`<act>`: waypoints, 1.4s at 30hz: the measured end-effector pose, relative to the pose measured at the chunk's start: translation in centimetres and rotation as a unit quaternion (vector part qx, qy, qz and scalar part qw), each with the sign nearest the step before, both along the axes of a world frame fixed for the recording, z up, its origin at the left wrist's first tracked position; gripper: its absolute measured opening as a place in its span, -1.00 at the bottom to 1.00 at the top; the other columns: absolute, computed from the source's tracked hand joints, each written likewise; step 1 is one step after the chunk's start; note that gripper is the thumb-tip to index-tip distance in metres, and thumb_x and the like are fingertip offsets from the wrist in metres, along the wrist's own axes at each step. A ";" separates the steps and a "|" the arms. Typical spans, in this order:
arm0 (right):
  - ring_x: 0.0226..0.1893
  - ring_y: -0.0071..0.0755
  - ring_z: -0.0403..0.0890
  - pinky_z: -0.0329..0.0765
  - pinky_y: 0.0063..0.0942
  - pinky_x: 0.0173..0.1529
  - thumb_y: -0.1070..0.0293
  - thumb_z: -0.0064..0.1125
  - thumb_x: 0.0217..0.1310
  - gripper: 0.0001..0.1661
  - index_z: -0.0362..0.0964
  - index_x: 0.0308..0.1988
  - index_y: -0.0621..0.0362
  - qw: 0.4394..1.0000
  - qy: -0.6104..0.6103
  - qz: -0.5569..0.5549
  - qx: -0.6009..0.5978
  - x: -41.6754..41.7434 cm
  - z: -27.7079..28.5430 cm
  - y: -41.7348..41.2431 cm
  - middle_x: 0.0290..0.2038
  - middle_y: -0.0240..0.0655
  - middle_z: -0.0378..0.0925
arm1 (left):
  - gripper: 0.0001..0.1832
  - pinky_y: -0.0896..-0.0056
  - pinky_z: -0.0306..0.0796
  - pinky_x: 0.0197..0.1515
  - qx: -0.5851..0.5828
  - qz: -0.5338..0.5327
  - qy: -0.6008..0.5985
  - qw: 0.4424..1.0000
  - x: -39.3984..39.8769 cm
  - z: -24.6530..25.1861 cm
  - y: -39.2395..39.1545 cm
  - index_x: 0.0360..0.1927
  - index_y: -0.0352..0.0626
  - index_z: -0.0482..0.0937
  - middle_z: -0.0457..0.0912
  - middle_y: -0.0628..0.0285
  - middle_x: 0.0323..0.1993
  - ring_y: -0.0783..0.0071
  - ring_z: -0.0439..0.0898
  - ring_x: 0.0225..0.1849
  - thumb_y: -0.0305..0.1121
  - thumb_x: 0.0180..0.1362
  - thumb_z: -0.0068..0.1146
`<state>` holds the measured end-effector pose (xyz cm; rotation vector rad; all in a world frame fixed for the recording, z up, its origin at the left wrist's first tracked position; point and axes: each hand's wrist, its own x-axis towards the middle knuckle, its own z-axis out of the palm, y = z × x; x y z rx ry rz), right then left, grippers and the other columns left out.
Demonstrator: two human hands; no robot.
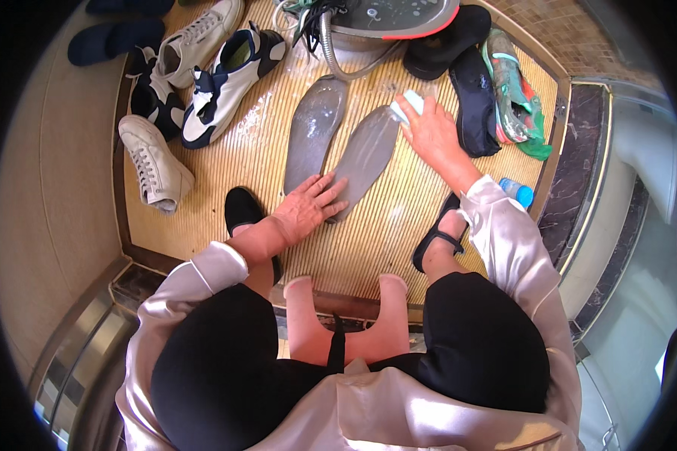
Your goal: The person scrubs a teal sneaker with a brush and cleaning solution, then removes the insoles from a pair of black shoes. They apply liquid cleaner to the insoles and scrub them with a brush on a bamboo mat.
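Note:
Two wet grey shoe insoles lie side by side on the ribbed floor in front of me. Spread flat, the fingers of my left hand [310, 208] rest on the narrow lower end of the right-hand insole [366, 152]. My right hand [433, 132] grips a small pale blue block [410, 106], soap or a scrubbing brush, partly hidden by the fingers. That block is at the upper end of the same insole. White suds show on the left-hand insole [316, 124], close to the fingertips of my left hand.
A basin [395, 22] of water stands ahead, with a metal hose [328, 48] beside it. White-and-navy sneakers [225, 84] and cream high-tops [155, 163] lie left. Black insoles [474, 101], a worn multicoloured shoe [510, 90] and a blue-capped container [518, 193] are right.

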<state>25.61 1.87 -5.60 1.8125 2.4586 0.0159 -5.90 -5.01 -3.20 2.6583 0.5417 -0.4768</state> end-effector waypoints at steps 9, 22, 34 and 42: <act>-0.26 -0.21 0.48 0.47 -0.28 -0.22 0.07 0.05 0.37 -0.32 0.22 0.44 -0.36 0.992 0.025 0.058 -0.112 -3.3 0.0 -6.1 -0.16 -0.10 0.35 | -0.40 0.09 -0.16 0.59 0.027 -0.016 -0.011 0.999 0.1 -0.7 0.0 0.44 0.20 0.35 0.04 0.24 0.57 0.12 -0.03 0.59 -0.28 0.28 -0.05; -0.22 -0.10 0.48 0.48 -0.17 -0.11 0.07 0.29 0.16 -0.20 0.27 0.39 -0.34 0.986 0.056 0.147 -0.049 -5.3 0.8 -7.7 -0.19 -0.15 0.33 | -0.41 0.11 -0.10 0.59 -0.010 0.000 -0.009 1.000 0.0 -0.1 0.2 0.43 0.18 0.34 0.03 0.20 0.58 0.13 -0.01 0.60 -0.37 0.30 -0.11; -0.23 -0.08 0.49 0.48 -0.20 -0.16 0.10 0.26 0.19 -0.22 0.25 0.39 -0.21 0.991 0.132 0.033 0.010 -3.9 2.1 -2.2 -0.18 -0.11 0.34 | -0.38 0.09 -0.09 0.59 -0.006 -0.002 0.010 1.000 0.0 -0.2 0.1 0.44 0.20 0.33 0.03 0.21 0.58 0.15 -0.01 0.60 -0.38 0.28 -0.07; -0.26 -0.16 0.50 0.47 -0.20 -0.14 0.12 0.26 0.21 -0.24 0.24 0.38 -0.29 0.997 0.074 0.015 -0.033 -3.7 -0.5 -0.4 -0.17 -0.13 0.35 | -0.39 0.09 -0.11 0.59 -0.007 0.012 -0.015 1.000 0.5 0.2 0.3 0.44 0.19 0.34 0.02 0.22 0.58 0.14 -0.04 0.60 -0.38 0.28 -0.07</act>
